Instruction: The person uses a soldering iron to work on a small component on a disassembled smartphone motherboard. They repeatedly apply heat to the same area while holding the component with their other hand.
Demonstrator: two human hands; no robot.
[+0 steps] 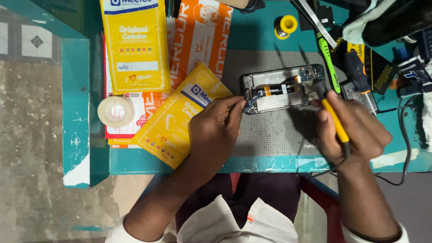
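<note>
An opened phone (281,87) with its back off lies on a grey work mat (270,130), showing boards and a flex cable. My left hand (215,128) pinches the phone's left end, fingertips on its corner. My right hand (348,130) grips a yellow-handled tool (334,118) with a black tip that points at the phone's right side. Whether the tip touches the phone is unclear.
Yellow and orange-white packets (135,45) lie on the teal table (76,112) at the left, with a tape roll (115,110) beside them. A solder spool (286,25), green screwdriver (327,60), other tools and cables crowd the back right.
</note>
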